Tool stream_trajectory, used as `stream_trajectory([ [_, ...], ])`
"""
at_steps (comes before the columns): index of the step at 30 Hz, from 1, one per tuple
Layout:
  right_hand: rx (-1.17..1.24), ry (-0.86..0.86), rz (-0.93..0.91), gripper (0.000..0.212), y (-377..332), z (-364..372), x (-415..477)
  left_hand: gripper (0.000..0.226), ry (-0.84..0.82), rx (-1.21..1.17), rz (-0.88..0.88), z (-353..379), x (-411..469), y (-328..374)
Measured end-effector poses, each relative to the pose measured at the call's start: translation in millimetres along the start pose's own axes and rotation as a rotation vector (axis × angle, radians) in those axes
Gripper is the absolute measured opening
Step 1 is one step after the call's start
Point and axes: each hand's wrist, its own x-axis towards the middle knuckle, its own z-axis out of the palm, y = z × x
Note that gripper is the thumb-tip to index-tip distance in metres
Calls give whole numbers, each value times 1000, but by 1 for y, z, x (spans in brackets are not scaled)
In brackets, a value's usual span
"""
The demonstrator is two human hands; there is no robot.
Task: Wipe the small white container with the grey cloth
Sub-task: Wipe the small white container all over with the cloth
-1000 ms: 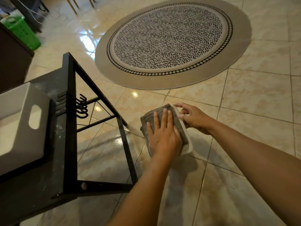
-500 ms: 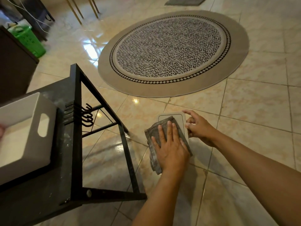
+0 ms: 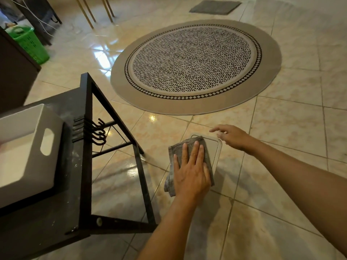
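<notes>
**Grey cloth pressed flat on a small white container on a tiled floor**

Grey cloth (image 3: 189,147), folded and rumpled, covers the left and near part of the small white container (image 3: 214,147), which lies on the glossy beige floor tiles (image 3: 281,128) in front of the person. Only the container's far right corner and rounded rim show beyond the cloth.

The left hand (image 3: 191,171) lies palm down on the cloth, fingers straight and held together, pressing rather than gripping. The right hand (image 3: 231,136) is just beyond the container's far right corner with its fingers spread loosely and holding nothing; whether it touches the rim cannot be told.

To the left stands a black metal rack (image 3: 86,166) with a white bin (image 3: 28,147) on it. Farther off lies a round patterned rug (image 3: 193,64), well apart from the work, and a green basket (image 3: 30,44) sits at the far left.

The wiping step looks to be under way, with part of the surface not yet covered. The next stroke would likely call for sliding the cloth toward the bare corner while the free hand steadies the container so it does not skate on the smooth tile.
</notes>
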Motion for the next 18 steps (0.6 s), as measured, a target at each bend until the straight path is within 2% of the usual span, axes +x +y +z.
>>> stream_trajectory([
  [4, 10, -231, -37, 32, -17, 6, 33, 60, -6, -7, 27, -1, 0, -4],
  [8, 198, -339, -22, 38, -14, 11, 34, 61, -13, -8, 52, -3, -2, -11],
  [13, 405, -195, 17, 42, 3, 21, 12, 61, 4, -21, 8, 0, 3, -14],
  [18, 537, 108, 121, 38, 14, 39, -12, 62, 23, -28, -27, 3, 7, -12],
])
